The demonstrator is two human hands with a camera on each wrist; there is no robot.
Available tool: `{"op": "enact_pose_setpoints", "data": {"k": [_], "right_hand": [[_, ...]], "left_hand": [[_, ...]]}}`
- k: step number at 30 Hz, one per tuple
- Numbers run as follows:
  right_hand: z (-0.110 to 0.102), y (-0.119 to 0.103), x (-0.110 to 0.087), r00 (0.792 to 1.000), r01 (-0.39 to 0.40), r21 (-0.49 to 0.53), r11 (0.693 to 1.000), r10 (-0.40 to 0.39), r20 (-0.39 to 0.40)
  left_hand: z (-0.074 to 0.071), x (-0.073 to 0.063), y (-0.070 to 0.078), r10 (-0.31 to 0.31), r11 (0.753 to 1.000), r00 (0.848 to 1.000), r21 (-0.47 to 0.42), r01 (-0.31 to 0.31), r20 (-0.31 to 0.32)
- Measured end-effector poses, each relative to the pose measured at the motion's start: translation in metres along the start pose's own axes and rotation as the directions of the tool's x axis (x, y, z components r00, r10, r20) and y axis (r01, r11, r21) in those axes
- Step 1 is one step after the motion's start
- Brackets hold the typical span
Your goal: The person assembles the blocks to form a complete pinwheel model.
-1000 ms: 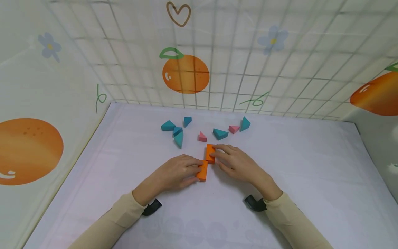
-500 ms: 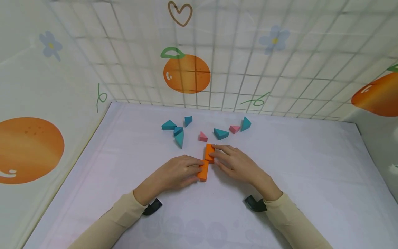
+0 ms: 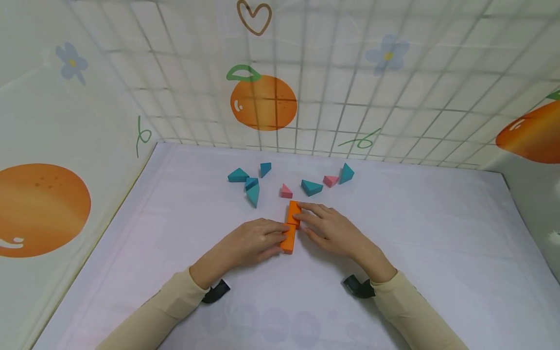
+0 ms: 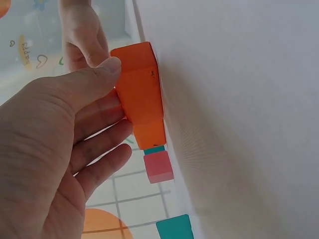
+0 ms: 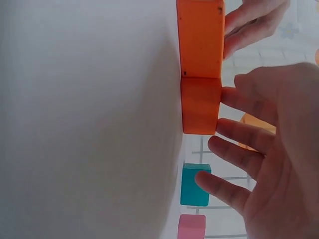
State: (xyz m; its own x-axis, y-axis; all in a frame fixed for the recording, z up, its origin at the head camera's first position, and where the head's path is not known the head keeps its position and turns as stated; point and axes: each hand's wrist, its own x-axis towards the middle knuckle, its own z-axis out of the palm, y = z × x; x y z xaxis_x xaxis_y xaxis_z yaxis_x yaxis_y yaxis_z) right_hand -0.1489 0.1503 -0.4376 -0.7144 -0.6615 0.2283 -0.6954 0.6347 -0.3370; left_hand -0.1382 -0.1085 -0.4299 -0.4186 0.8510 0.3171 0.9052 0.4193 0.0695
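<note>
Two orange rectangular blocks lie end to end on the white tabletop in the head view. The near orange block (image 3: pixel 289 241) meets the far orange block (image 3: pixel 293 213), slightly offset sideways. My left hand (image 3: pixel 257 239) touches the near block from its left, thumb toward its near end and fingertips along its top edge. From the right, my right hand (image 3: pixel 333 230) rests outstretched fingertips on the far block, its thumb apart from it. The right wrist view shows the seam between the near block (image 5: pixel 202 40) and far block (image 5: pixel 200 105), with the right fingers extended.
Beyond the hands lie several teal wedges, among them one at the middle right (image 3: pixel 311 187), plus a pink wedge (image 3: pixel 286 191) and another pink wedge (image 3: pixel 330 181). Behind them stands a grid wall (image 3: pixel 323 121) covered by a printed sheet. Black wrist mounts (image 3: pixel 216 291) sit at the sleeves.
The near orange block has slid a little right under my left fingers, and the far one slightly left with my right fingertips. Their sideways offset has shrunk. The wedges have stayed put.
</note>
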Motion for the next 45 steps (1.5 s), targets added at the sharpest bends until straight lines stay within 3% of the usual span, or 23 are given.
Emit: {"op": "enact_pose_setpoints", "data": {"k": [9,28,36,45], "right_hand": [[0.0000,-0.0017,-0.0002,1.000,-0.005,-0.007,1.000,0.005,0.022],[0.0041,-0.0010,0.0005,1.000,0.020,-0.006,1.000,-0.020,0.007],[0.0046,-0.0009,0.0006,0.999,-0.004,0.003,1.000,0.004,0.038],[0.0044,-0.0013,0.0004,1.000,0.019,-0.011,1.000,-0.019,0.012]], "left_hand": [[-0.0001,0.0001,0.0008,0.000,1.000,1.000,0.015,-0.001,0.016],[0.0042,-0.0002,0.0002,0.016,0.999,1.000,0.032,-0.015,-0.022],[0.0033,-0.0005,0.0009,0.005,0.999,1.000,0.033,-0.005,-0.001],[0.0035,0.0006,0.0012,-0.015,1.000,1.000,0.009,0.015,0.011]]}}
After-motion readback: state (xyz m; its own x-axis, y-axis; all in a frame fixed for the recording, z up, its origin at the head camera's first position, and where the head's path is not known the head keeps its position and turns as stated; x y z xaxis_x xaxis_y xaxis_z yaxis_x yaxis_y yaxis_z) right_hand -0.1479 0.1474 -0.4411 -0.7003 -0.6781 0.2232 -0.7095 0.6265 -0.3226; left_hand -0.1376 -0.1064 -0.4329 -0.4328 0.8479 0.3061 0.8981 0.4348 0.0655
